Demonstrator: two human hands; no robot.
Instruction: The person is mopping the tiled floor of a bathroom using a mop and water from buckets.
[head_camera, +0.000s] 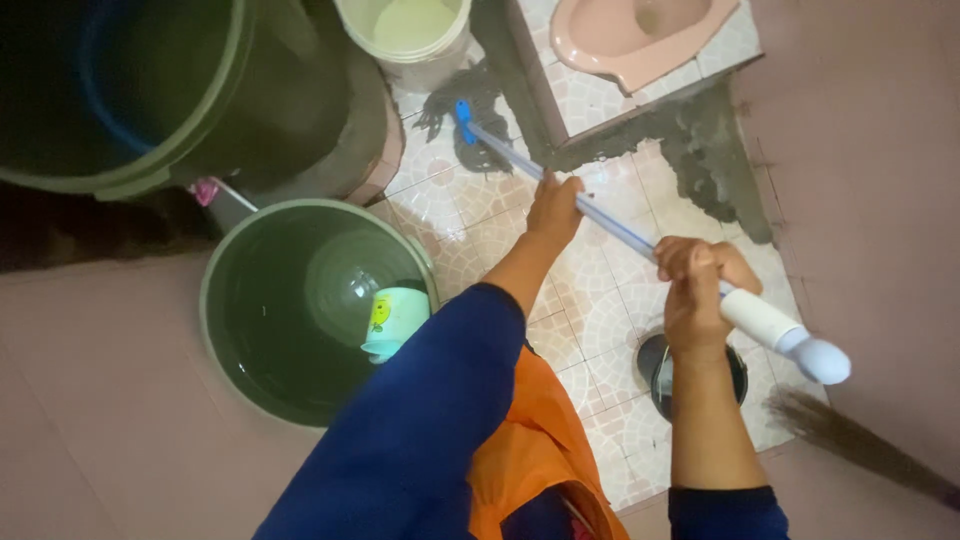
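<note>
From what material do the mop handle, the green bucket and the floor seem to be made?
The mop handle, held by the left hand and right hand, looks like thin metal tube with a glossy blue-white coating and a white plastic grip end. The green bucket seems moulded plastic: smooth, thin rim, dull sheen. The floor looks like glazed ceramic tile, patterned, with grout lines and wet reflections.

green bucket (240, 330), pale blue mop handle (600, 215)

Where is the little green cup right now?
In the head view, the small green cup floats inside the green bucket at lower left, near its right rim, just left of the person's blue sleeve.
</note>
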